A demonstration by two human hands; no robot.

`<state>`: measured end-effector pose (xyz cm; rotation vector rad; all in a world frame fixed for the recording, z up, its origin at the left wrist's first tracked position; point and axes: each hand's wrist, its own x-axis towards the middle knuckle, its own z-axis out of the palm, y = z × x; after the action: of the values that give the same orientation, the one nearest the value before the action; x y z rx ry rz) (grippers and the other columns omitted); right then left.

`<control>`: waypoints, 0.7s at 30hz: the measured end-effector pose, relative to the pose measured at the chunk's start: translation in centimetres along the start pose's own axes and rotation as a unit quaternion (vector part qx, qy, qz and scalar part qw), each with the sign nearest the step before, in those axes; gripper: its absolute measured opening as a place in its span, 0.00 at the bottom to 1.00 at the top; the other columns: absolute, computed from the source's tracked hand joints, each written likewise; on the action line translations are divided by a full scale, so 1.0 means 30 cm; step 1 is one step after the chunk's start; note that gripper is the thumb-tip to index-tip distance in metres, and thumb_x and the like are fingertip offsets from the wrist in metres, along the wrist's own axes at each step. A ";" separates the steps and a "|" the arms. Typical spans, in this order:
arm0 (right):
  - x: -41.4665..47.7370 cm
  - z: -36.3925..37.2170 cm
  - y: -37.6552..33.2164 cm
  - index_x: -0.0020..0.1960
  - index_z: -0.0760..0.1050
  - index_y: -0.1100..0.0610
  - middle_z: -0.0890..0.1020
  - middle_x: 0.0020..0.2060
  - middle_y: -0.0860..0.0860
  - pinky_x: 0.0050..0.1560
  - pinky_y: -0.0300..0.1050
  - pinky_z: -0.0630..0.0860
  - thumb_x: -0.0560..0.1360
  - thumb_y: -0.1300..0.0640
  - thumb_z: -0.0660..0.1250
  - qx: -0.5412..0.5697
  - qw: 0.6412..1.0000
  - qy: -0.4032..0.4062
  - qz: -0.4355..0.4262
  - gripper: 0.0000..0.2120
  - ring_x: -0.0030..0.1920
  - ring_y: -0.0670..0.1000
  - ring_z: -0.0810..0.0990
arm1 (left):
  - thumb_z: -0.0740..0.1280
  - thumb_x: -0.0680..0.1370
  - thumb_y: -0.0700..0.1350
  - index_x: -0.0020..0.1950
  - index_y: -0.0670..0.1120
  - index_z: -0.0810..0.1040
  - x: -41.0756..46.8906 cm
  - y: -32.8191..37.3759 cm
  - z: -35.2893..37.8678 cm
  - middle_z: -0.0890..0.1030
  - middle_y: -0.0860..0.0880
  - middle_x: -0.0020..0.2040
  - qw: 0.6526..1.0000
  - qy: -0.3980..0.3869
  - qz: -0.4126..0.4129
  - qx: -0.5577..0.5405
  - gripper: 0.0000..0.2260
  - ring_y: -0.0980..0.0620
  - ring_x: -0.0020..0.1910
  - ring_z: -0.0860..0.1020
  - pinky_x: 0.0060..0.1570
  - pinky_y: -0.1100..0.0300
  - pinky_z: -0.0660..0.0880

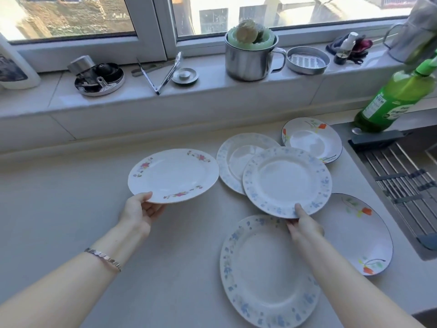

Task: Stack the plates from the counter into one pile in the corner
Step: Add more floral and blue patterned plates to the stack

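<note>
left hand (139,210): grips the near rim of the pink-flowered plate (173,175), thumb on top, plate raised above the counter (71,209)
right hand (305,224): pinches the blue-flecked plate (286,182) at its near edge (it overlaps another blue plate (233,159) behind)
other plates: one large blue plate (267,271) and two orange-flowered plates (312,139) flat by the sink (402,181)

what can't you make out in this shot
Head view only:
- back blue plate: right side hidden by the held blue plate
- near blue plate: right rim under the right arm
- left hand: fingertips under the pink plate
- green bottle: label too blurred to read
- white container: cut by the left edge
</note>
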<state>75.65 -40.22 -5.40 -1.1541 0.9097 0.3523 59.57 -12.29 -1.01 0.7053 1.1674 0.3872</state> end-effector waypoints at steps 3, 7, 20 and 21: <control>-0.014 0.014 -0.005 0.66 0.68 0.64 0.75 0.64 0.59 0.60 0.54 0.74 0.74 0.68 0.64 0.007 0.999 -0.041 -0.013 0.20 0.62 0.59 0.75 | 0.58 0.76 0.35 0.43 0.43 0.73 -0.044 0.028 -0.029 0.82 0.50 0.24 1.000 -0.020 0.011 0.010 0.07 0.53 0.25 0.80 0.46 0.54 0.75; -0.042 0.014 0.003 0.67 0.66 0.65 0.73 0.66 0.60 0.61 0.55 0.72 0.75 0.71 0.61 -0.005 0.997 -0.073 -0.012 0.20 0.64 0.60 0.73 | 0.59 0.75 0.33 0.46 0.43 0.74 -0.087 0.066 -0.070 0.83 0.49 0.27 0.999 -0.046 0.018 0.007 0.07 0.51 0.31 0.81 0.46 0.54 0.78; -0.344 0.130 0.154 0.47 0.75 0.61 0.83 0.29 0.50 0.25 0.35 0.77 0.73 0.72 0.62 -0.162 0.959 -0.233 -0.026 0.09 0.31 0.51 0.81 | 0.55 0.75 0.28 0.51 0.41 0.76 -0.235 0.289 -0.402 0.86 0.44 0.39 0.979 -0.114 0.029 -0.165 0.14 0.48 0.36 0.85 0.34 0.55 0.82; -0.390 0.162 0.196 0.44 0.76 0.61 0.84 0.27 0.49 0.26 0.36 0.78 0.73 0.72 0.62 -0.174 0.949 -0.261 -0.023 0.09 0.29 0.49 0.82 | 0.55 0.75 0.28 0.51 0.40 0.76 -0.250 0.319 -0.468 0.86 0.44 0.38 0.978 -0.104 0.040 -0.178 0.14 0.48 0.36 0.85 0.33 0.56 0.82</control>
<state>66.74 -31.18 0.44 -1.3117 0.3584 0.7623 44.55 -5.72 7.73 0.4659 0.8436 0.5596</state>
